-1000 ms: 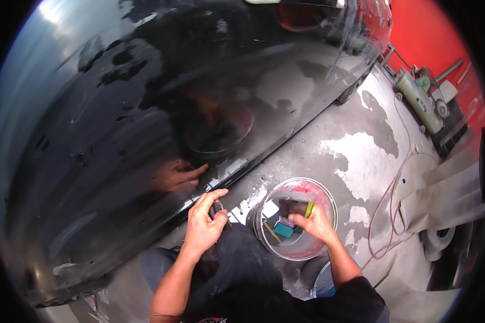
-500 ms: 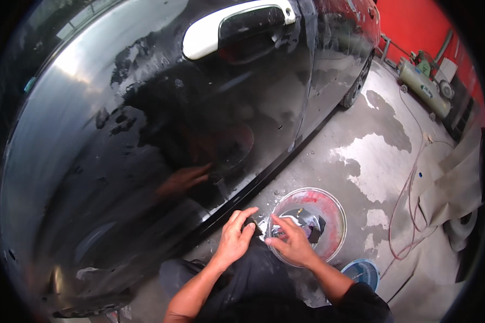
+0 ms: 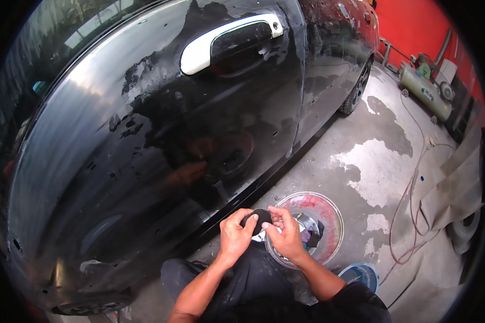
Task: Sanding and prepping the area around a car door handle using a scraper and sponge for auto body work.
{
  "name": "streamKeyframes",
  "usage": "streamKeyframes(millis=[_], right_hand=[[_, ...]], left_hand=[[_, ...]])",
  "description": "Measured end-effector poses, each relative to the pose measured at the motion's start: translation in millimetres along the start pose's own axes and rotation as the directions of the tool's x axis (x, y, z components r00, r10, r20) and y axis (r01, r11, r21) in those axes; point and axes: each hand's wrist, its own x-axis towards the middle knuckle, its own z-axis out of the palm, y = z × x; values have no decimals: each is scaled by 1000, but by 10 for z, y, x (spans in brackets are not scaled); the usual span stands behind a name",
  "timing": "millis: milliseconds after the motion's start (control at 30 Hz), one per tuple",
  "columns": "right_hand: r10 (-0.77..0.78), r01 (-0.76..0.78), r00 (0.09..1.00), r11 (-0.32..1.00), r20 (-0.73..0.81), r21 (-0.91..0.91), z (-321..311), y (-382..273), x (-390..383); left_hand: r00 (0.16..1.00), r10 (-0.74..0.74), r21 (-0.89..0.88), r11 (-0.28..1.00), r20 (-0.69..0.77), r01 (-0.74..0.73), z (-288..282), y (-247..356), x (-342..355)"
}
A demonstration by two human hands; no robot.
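Note:
A small dark rounded pad (image 3: 262, 217) sits between my hands, just over the near-left rim of a wide tub. My left hand (image 3: 235, 236) grips its left side, thumb over the face. On its other side my right hand (image 3: 286, 238) pinches the edge between thumb and fingers. The tub (image 3: 337, 226), stained red inside, has dark and shiny pieces in it, partly hidden behind my right hand. Alongside on the left stands a wet black car door (image 3: 199, 129) with a white handle (image 3: 199, 56); my hands are apart from it.
A blue bucket (image 3: 369, 273) stands by my right forearm. A thin hose (image 3: 396, 226) curls over the wet-patched floor (image 3: 374, 156). At the far right are an air compressor (image 3: 428, 91) and crumpled brown sheeting (image 3: 450, 183). The car's sill (image 3: 264, 185) runs along my left.
My right hand has come left and now pinches the pad, which earlier only my left hand held. The pad's dark face now shows more. The view has shifted slightly across the car.

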Motion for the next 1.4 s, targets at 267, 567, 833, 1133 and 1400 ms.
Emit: streamKeyframes(millis=[267, 567, 833, 1133, 1400], right_hand=[[-419, 421, 906, 875, 62, -240, 6, -372, 179], [-634, 608, 772, 717, 43, -342, -7, -772, 491], [-419, 415, 905, 908, 78, 56, -98, -1064, 649], [-876, 853, 479, 450, 53, -265, 142, -1521, 1429], [-985, 871, 170, 149, 3, -468, 549, -1906, 2283]], left_hand=[[994, 86, -199, 977, 75, -69, -104, 524, -12], [849, 513, -124, 857, 125, -499, -393, 1143, 160], [940, 333, -305, 890, -73, -339, -600, 1181, 262], [931, 302, -431, 826, -208, -364, -692, 1058, 367], [993, -2, -302, 953, -115, -33, -441, -76, 111]])
